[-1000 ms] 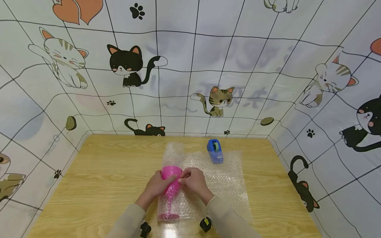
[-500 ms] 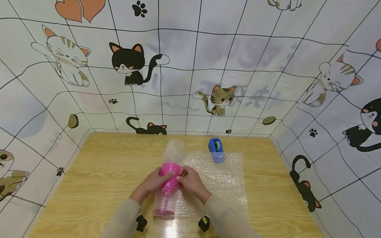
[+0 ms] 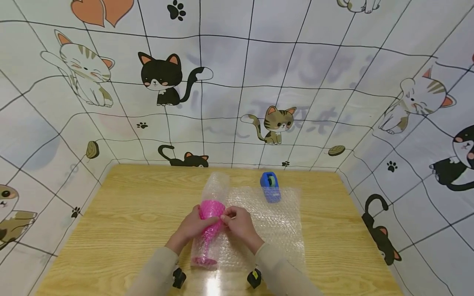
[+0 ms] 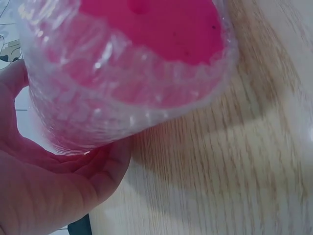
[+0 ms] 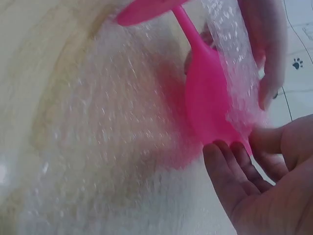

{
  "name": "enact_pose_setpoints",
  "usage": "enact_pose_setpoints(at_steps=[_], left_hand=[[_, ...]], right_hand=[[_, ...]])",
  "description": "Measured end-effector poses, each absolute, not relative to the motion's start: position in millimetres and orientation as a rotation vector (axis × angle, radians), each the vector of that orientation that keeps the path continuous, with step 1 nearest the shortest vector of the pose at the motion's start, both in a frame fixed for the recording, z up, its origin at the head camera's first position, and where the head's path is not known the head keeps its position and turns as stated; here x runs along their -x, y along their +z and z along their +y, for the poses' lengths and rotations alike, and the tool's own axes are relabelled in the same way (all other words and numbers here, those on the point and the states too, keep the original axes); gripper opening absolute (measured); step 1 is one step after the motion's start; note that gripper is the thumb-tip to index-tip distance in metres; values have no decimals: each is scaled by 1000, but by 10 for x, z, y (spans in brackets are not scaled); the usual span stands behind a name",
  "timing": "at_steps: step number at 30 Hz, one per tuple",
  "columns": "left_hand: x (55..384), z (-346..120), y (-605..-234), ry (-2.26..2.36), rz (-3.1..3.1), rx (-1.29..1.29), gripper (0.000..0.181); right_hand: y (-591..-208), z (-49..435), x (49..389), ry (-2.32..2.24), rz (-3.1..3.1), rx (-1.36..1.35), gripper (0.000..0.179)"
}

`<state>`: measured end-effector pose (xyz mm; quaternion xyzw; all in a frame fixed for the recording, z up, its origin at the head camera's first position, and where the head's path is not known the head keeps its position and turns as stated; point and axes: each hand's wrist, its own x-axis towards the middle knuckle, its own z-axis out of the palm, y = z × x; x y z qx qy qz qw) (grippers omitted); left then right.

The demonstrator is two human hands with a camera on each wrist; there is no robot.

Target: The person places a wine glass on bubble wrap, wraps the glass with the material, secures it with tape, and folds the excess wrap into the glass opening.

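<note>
A bright pink goblet [image 5: 208,93] lies on its side, its bowl toward the back and its foot toward the person. Bubble wrap [image 3: 274,234] is folded over it from the left and spreads flat to the right. My left hand [image 3: 191,227] grips the wrapped bowl from the left, thumb across the top. From the right, my right hand [image 3: 240,225] pinches the wrap's edge against the bowl, thumb on the wrap. In the right wrist view its other fingertips [image 5: 215,152] touch the pink bowl near the rim. The left wrist view shows the foot through the bubbles.
A blue tape dispenser [image 3: 265,180] stands at the back of the wooden table [image 3: 140,197], its front part under the far edge of the wrap. Cat-printed cloth [image 3: 222,61] encloses the table at the back and sides.
The wrapped goblet has rolled or shifted slightly left, its foot swinging left, with both hands staying on it. The head view has drifted a little.
</note>
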<state>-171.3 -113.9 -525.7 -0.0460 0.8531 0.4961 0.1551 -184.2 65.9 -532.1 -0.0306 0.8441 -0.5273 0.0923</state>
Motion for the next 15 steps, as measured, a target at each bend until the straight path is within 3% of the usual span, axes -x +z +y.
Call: enact_pose_setpoints(at_steps=[6, 15], left_hand=[[1714, -1118, -5271, 1417, 2454, 134, 103], [1733, -1095, -5302, 1417, 2494, 112, 95]], right_hand=[[-5333, 735, 1926, -1551, 2409, 84, 18], [-5398, 774, 1965, -1538, 2339, 167, 17]])
